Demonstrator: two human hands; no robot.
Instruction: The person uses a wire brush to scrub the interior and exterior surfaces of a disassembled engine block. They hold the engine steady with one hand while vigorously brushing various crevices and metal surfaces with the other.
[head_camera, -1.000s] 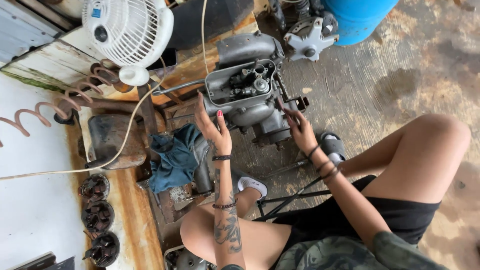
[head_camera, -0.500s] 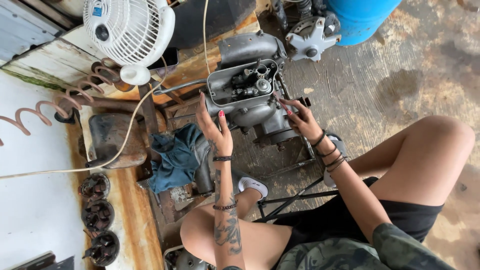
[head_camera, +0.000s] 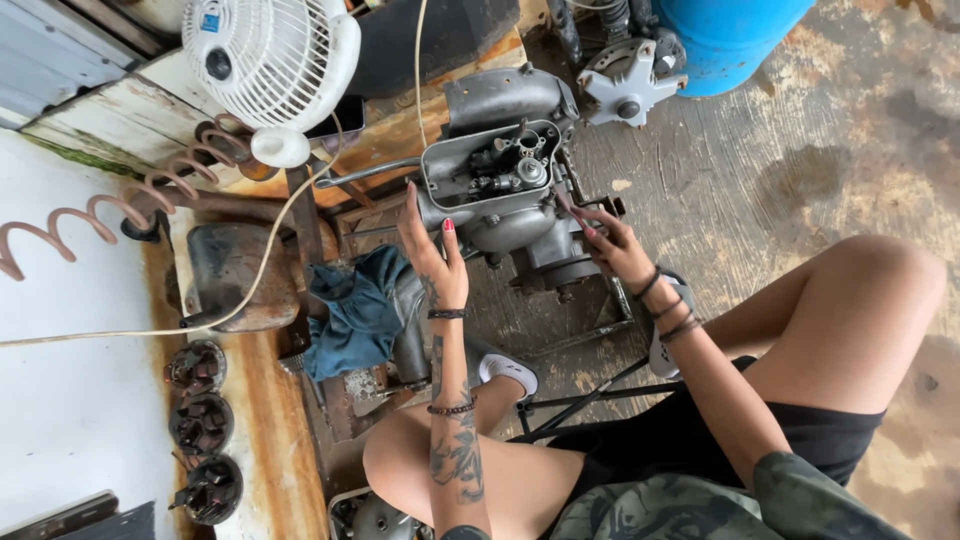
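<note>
A grey engine (head_camera: 500, 170) with its open top cover stands on a wooden floor in front of me. My left hand (head_camera: 435, 255) is held flat with fingers stretched, palm against the engine's left side. My right hand (head_camera: 620, 250) reaches the engine's right side, fingertips curled at a small dark piece there; whether they grip it I cannot tell. Both wrists wear dark bracelets. My bare knees sit on either side of the hands.
A white fan (head_camera: 265, 60) stands at the back left beside a rusty coil spring (head_camera: 100, 215). A blue cloth (head_camera: 355, 305) lies left of the engine. Three round dark parts (head_camera: 200, 425) sit on a rusty ledge. A blue barrel (head_camera: 735, 35) and a grey finned part (head_camera: 625, 85) stand behind.
My right hand has moved up along the engine's right side to the small dark piece. My left hand has stayed flat against the left side.
</note>
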